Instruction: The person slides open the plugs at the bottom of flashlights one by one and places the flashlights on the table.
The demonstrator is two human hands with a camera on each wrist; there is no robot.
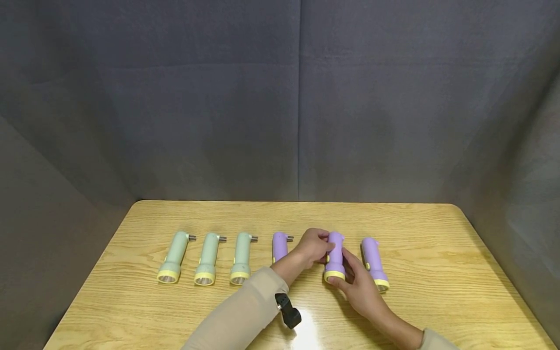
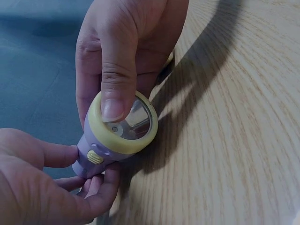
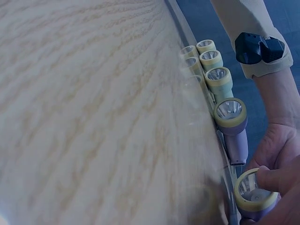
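Observation:
Both hands hold one purple flashlight, which has a yellow lens ring and a yellow switch. My left hand pinches its tail end between thumb and fingers. At the lens end, my right hand grips it, fingers along the side. In the left wrist view, the right thumb lies over the lens ring and the left fingers are round the lower body. A second purple flashlight lies left of the hands, partly hidden by the left forearm. A third purple flashlight lies just right of the right hand.
On the left half of the wooden table lie three pale green flashlights, the nearest to the hands being this green flashlight. Their metal prongs stick out at the tail ends. Grey curtains enclose the table at the back and sides.

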